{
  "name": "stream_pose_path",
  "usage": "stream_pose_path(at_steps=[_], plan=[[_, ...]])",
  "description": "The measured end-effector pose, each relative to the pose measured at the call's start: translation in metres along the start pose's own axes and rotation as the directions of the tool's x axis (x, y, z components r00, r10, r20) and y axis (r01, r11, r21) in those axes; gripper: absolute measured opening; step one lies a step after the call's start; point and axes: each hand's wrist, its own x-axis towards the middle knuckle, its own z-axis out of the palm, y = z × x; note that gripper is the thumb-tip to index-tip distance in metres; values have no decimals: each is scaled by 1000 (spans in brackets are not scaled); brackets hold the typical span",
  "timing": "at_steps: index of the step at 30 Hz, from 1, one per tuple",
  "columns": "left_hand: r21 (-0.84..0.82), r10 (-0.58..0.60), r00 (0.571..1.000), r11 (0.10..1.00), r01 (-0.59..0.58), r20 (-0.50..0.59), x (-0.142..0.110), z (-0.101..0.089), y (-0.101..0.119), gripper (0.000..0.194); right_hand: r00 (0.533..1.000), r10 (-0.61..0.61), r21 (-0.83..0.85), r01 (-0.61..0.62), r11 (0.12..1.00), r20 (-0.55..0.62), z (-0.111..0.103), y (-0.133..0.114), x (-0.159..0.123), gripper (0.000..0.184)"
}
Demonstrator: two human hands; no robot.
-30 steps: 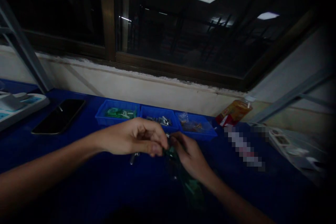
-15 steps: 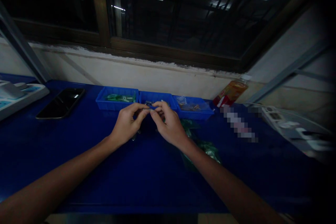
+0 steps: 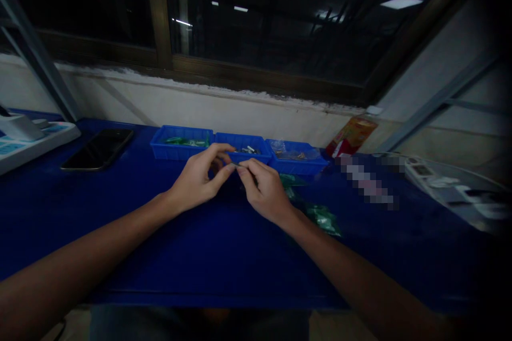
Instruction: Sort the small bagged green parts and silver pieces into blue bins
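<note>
Over the blue table, my left hand (image 3: pixel 202 178) and my right hand (image 3: pixel 267 192) meet at the fingertips. A small, thin grey piece (image 3: pixel 236 165) sits between them, too small and dark to name. The right thumb and fingers pinch it from the right. On the other side, the left thumb presses against it with the fingers curled, the left index finger raised a little above. Just behind the hands stands the middle blue bin (image 3: pixel 262 159), with small metal and white parts (image 3: pixel 248 150) inside. Green plastic bags (image 3: pixel 322 218) lie beside the right forearm.
A left blue bin (image 3: pixel 160 150) contains green packets, and a right blue bin (image 3: pixel 300 166) contains a clear bag. Farther left are a phone (image 3: pixel 98 150) and a white power strip (image 3: pixel 60 136). An amber bottle (image 3: pixel 354 133) leans at the back right, near a pale device (image 3: pixel 420 170).
The left index finger has lifted from the grey piece, while the thumb stays on it. Both hands are slightly apart now, and more of the middle bin's parts show. The view has shifted slightly.
</note>
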Motion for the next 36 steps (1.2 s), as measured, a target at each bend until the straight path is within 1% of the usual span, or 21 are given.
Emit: stream_pose_path(at_steps=[2, 4, 6, 8, 9, 11, 12, 15, 17, 20, 23, 25, 27, 28, 29, 30, 32, 34, 36], plan=[[54, 104, 994, 993, -106, 46, 0, -1, -3, 22, 999, 25, 34, -26, 999, 28, 1, 3, 0, 26], [109, 135, 989, 984, -142, 68, 0, 0, -4, 16, 997, 49, 50, -52, 997, 58, 2, 6, 0, 30], [135, 115, 992, 983, -122, 54, 1, 0, -4, 15, 995, 69, 58, -74, 996, 77, 2, 7, -1, 29], [150, 68, 997, 986, -72, 33, 1, 1, -3, 17, 994, 75, 64, -80, 995, 75, 2, 7, -2, 19], [154, 39, 999, 987, -43, 28, 2, 1, -2, 18, 995, 69, 63, -73, 995, 67, 2, 6, -3, 17], [164, -12, 999, 986, 6, 35, 2, 1, -1, 24, 998, 44, 42, -46, 998, 41, 2, 3, -4, 25], [173, -30, 999, 985, 22, 45, 2, 1, -1, 27, 999, 28, 21, -29, 999, 31, 2, 2, -4, 23], [207, -61, 994, 978, 42, 86, 4, 0, -1, 37, 999, -14, -53, 15, 998, 30, 2, 0, -4, 10], [234, -77, 983, 972, 36, 169, 5, -4, -2, 39, 999, -27, -98, 28, 995, 18, 0, 3, -2, 12], [314, -105, 936, 949, -7, 337, 8, -15, -9, 36, 998, -5, -191, -7, 982, -61, -7, 19, 4, 18], [382, -178, 878, 924, -6, 444, 7, -28, -22, 28, 988, 37, -325, -85, 942, -152, -14, 43, 9, 21], [373, -210, 813, 928, -10, 544, 5, -35, -30, 29, 978, 59, -417, -138, 898, -198, -17, 57, 12, 21], [321, -193, 742, 947, -32, 642, 3, -38, -35, 31, 967, 81, -491, -194, 849, -241, -17, 66, 12, 22], [291, -175, 718, 956, -40, 674, 2, -38, -36, 30, 961, 94, -519, -221, 826, -260, -16, 68, 12, 23], [267, -161, 706, 963, -42, 690, 3, -38, -36, 27, 955, 106, -540, -246, 805, -277, -14, 70, 12, 25], [253, -152, 705, 967, -41, 693, 3, -38, -37, 23, 950, 117, -554, -266, 789, -290, -12, 71, 11, 28], [262, -153, 729, 964, -38, 667, 5, -38, -39, 16, 943, 130, -555, -287, 781, -305, -8, 71, 10, 33], [298, -165, 761, 954, -39, 628, 6, -37, -41, 16, 944, 125, -529, -278, 802, -306, -5, 68, 10, 32], [332, -184, 781, 943, -31, 596, 7, -37, -44, 18, 950, 99, -475, -236, 848, -296, -6, 58, 11, 27]])
